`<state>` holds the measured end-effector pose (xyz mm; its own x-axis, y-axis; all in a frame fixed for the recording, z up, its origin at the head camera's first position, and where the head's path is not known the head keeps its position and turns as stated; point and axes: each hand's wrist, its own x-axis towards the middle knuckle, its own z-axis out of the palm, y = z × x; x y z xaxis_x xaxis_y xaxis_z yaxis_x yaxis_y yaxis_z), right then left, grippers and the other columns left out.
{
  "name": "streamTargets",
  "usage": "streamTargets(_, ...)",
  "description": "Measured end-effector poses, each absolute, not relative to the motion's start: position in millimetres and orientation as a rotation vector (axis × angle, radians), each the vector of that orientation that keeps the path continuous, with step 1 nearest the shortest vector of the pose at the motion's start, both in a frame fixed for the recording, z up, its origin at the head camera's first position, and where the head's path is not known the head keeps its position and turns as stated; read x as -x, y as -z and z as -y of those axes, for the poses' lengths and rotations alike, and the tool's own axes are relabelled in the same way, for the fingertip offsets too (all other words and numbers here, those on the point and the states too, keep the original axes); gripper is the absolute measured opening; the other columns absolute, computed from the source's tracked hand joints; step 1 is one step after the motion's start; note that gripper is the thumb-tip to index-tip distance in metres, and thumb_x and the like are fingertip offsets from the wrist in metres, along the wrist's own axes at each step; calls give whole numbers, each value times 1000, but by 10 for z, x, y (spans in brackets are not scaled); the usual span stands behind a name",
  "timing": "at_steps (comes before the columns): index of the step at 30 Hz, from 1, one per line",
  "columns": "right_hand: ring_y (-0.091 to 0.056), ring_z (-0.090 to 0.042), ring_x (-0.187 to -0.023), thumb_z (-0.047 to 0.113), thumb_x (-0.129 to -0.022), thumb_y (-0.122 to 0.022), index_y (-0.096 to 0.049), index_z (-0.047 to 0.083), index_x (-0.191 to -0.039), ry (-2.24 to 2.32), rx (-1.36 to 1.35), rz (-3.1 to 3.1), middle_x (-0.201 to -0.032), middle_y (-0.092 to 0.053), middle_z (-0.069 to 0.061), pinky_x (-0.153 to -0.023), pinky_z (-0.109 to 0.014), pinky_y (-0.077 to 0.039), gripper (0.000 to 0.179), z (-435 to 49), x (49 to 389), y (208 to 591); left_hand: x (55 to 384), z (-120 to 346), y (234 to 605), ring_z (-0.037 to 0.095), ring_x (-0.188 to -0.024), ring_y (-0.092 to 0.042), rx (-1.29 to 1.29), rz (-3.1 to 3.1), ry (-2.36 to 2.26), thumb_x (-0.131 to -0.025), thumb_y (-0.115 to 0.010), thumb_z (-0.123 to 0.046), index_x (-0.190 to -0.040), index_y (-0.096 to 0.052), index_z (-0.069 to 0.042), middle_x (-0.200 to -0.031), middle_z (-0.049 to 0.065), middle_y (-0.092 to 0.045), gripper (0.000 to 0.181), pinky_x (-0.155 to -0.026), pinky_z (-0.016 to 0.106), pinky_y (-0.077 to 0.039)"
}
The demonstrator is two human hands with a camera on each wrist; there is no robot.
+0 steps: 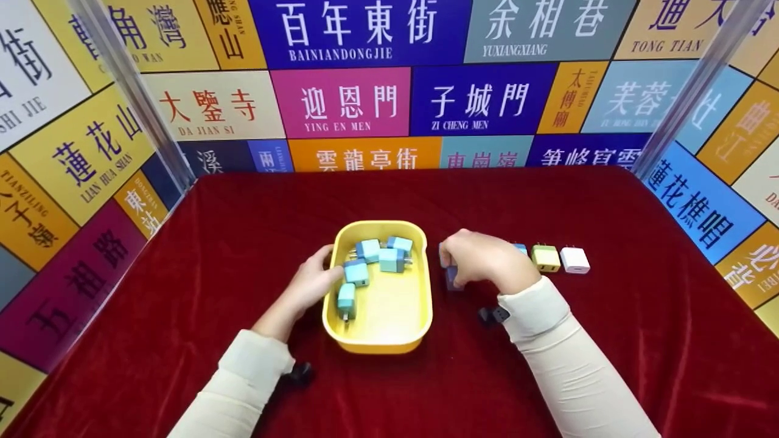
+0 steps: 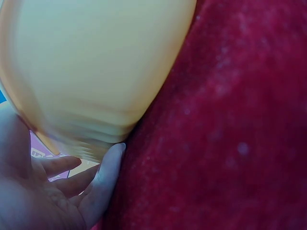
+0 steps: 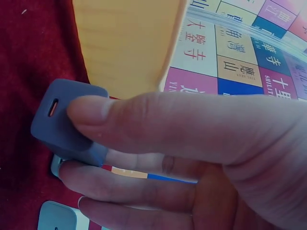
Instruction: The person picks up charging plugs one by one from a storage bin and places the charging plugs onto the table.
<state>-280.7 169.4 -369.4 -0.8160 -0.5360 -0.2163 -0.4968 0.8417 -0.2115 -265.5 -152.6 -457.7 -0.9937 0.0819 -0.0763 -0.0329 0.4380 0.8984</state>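
A yellow tub (image 1: 383, 347) stands on the red cloth with several light-blue and dark-blue charger plugs (image 1: 357, 274) lying inside, mostly along its left and far sides. My left hand (image 1: 312, 281) grips the tub's left wall, its fingers along the outside; in the left wrist view the fingertips reach the yellow wall (image 2: 96, 57) low down. Just right of the tub, my right hand (image 1: 484, 258) pinches a dark-blue charger plug (image 3: 48, 127) between thumb and fingers. A narrow port shows on its end face. The palm hides part of this plug in the head view.
Right of my right hand a row of chargers lies on the cloth: a blue one (image 1: 520, 248) partly hidden, a yellow-green one (image 1: 546, 258) and a white one (image 1: 575, 260). Patterned panels with street names (image 1: 341, 100) close off the back and sides.
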Motion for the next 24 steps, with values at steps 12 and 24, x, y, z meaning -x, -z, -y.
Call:
streamTargets(12,-61,-21,-82,5,-76,-91,-74,6,-96,192,780,-2740,-93,-68,-5,-75,-37,-57,27,-1686,2869,3798,2646,1523,4566,27,-109,-68,-46,-2586,-1594,-91,-57,-16,-155,-53,-11,-136,16,-66,64,-88,39,-61)
streamTargets(24,-61,-21,-80,6,-75,-93,-74,5,-92,189,799,-2745,-89,-68,-4,-74,-37,-57,25,-1672,2875,3806,2653,1529,4572,28,-112,-67,-47,-2570,-1593,-92,-57,-17,-157,-50,-12,-139,16,-64,65,-92,41,-61)
